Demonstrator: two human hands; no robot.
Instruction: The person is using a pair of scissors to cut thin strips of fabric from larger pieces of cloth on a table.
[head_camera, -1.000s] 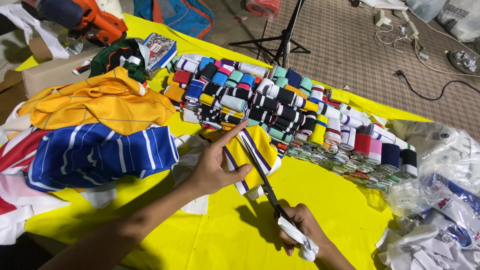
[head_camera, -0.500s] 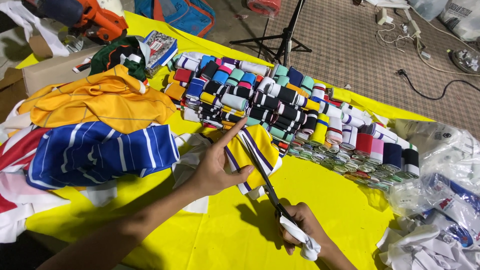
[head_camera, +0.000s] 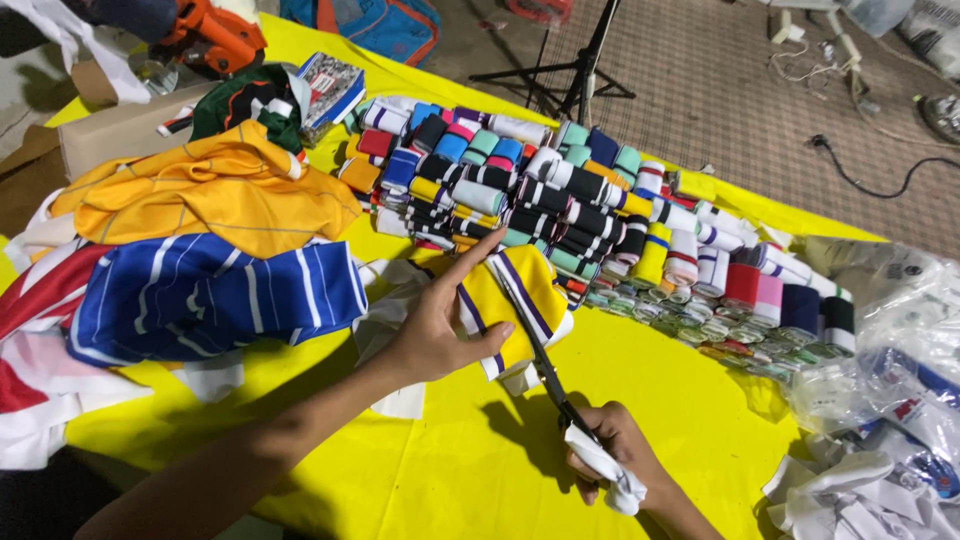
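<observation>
My left hand (head_camera: 440, 325) pinches a yellow knitted strip with purple and white stripes (head_camera: 510, 295), holding it up off the yellow table cover (head_camera: 650, 400). In my right hand (head_camera: 615, 455) are black scissors (head_camera: 545, 365) whose handles are wrapped in white cloth. The blades point up and away from me and lie across the strip's right side.
Several rolled striped knit bands in many colours (head_camera: 560, 200) lie in rows behind the strip. To the left are piled a blue striped fabric (head_camera: 215, 295) and an orange-yellow fabric (head_camera: 205, 195). Plastic bags (head_camera: 890, 340) sit at the right, a cardboard box (head_camera: 120, 125) far left.
The scissors have pushed a little further up along the strip. Both hands otherwise stay where they were.
</observation>
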